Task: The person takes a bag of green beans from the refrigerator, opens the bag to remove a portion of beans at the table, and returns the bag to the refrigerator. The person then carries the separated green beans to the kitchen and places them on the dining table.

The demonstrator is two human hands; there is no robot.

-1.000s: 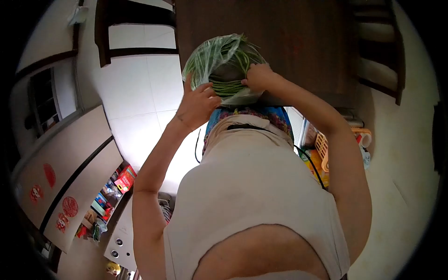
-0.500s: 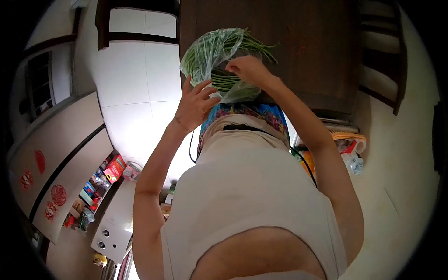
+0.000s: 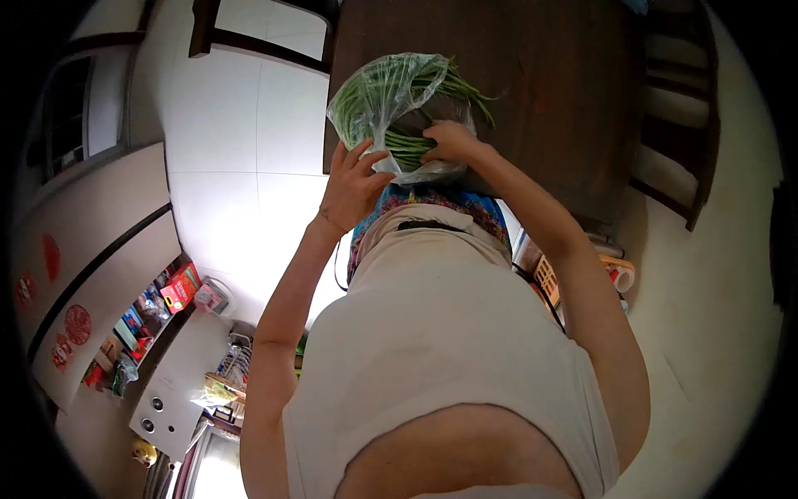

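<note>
A clear plastic bag [image 3: 366, 104] full of long green beans [image 3: 407, 151] lies at the near left edge of the dark table. Its mouth faces right, and bean ends stick out there. At the bag's near left side, my left hand [image 3: 357, 181] holds the plastic, its outer fingers spread. My right hand [image 3: 454, 141] reaches into the mouth with fingers curled on the nearer beans. Its fingertips are partly hidden among beans and plastic.
The dark wooden table [image 3: 549, 100] extends away and right. Wooden chairs stand at its left [image 3: 270, 48] and right [image 3: 677, 141]. My lap touches its near edge. A white cabinet [image 3: 108, 258] and shelves with packages [image 3: 150, 320] are at lower left.
My right hand has come down from above the bag onto the beans in its mouth. My left hand stays at the bag's side. The view has shifted slightly.
</note>
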